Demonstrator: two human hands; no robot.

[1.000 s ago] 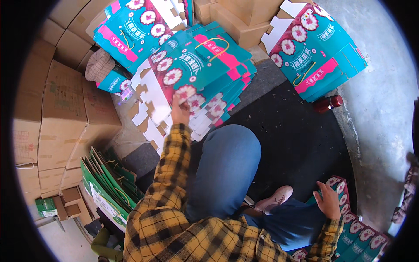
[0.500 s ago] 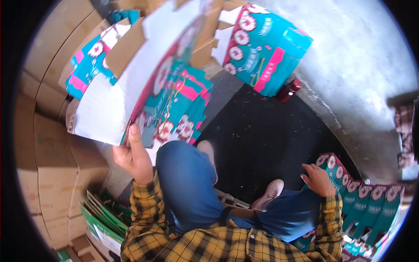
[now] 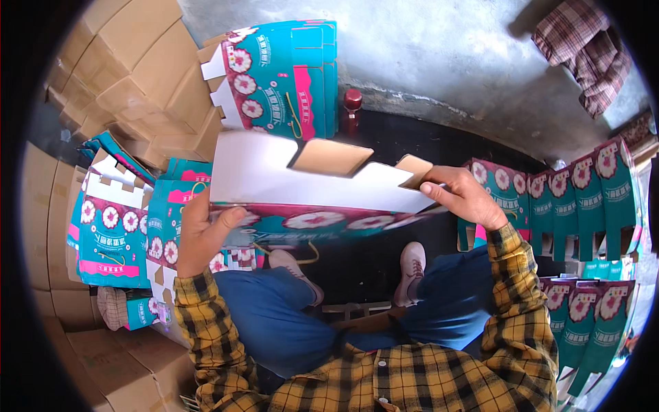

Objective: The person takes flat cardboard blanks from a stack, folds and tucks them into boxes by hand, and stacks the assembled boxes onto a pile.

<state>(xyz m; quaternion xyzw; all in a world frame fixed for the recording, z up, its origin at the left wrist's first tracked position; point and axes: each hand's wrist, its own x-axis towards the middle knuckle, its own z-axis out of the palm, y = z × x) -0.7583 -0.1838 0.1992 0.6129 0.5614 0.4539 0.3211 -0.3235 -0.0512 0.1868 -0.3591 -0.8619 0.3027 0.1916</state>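
Held across in front of my knees is a flattened teal and maroon cardboard box (image 3: 322, 220) with flower prints, white inner side and cut flaps upward. My left hand (image 3: 206, 230) grips its left end, thumb on the printed face. At the right end, my right hand (image 3: 467, 196) pinches the box by its edge and flap. A yellow cord handle hangs from the printed side, over my shoes. Left of my left hand lie more flat printed boxes (image 3: 110, 237), partly covered by that hand.
A stack of flat teal boxes (image 3: 274, 79) leans at the far wall beside a dark red bottle (image 3: 352, 101). Folded boxes (image 3: 580, 185) stand in rows at the right. Brown cartons (image 3: 137, 62) pile up at the left. A plaid cloth (image 3: 583, 51) lies far right.
The box has come from the upper left to the middle and turned level. My right hand has left my right knee and taken its right end. The view has swung rightward.
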